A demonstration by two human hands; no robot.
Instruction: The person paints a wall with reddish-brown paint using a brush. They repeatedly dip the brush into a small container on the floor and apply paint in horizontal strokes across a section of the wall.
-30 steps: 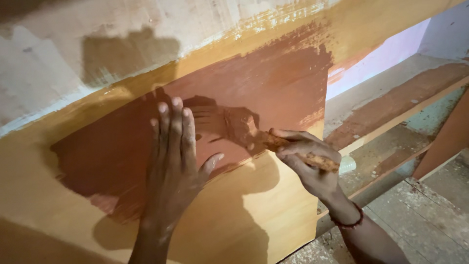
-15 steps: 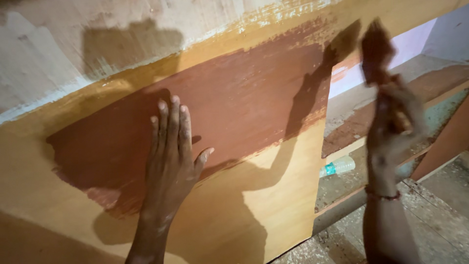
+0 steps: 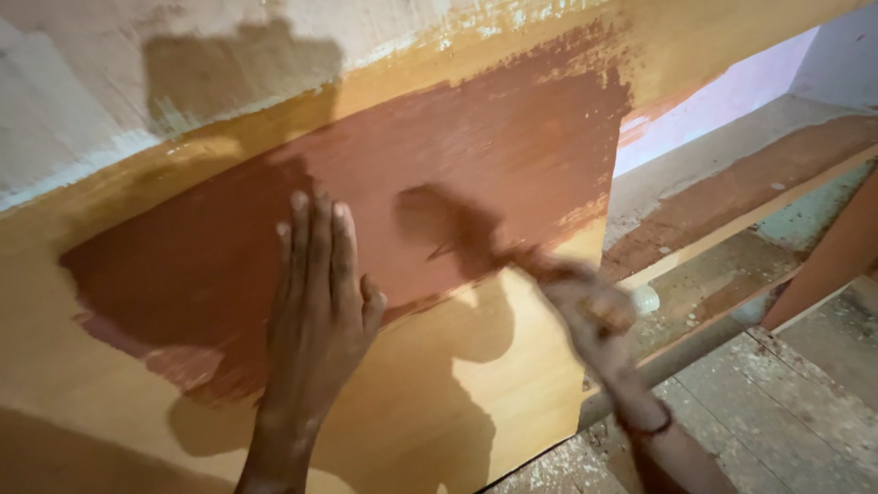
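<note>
At the middle of the head view, the left hand point(image 3: 315, 311) lies flat on the tan wooden panel point(image 3: 439, 412), its fingers point(image 3: 320, 242) released and spread toward twelve o'clock, their tips on the reddish-brown painted patch point(image 3: 439, 183). At four o'clock from it, the right hand point(image 3: 585, 316) is blurred but appears clenched around the handle of a paintbrush point(image 3: 512, 261), whose bristles meet the lower edge of the patch.

A judgement on doing this well: keep the flat palm steady so the panel cannot shift, and draw long, even strokes along the wet edge toward six o'clock, overlapping each pass, while the left fingertips stay clear of fresh paint.

Counted: one panel, one brush, one painted patch, two hands, one dark wristband point(image 3: 651, 425).
</note>
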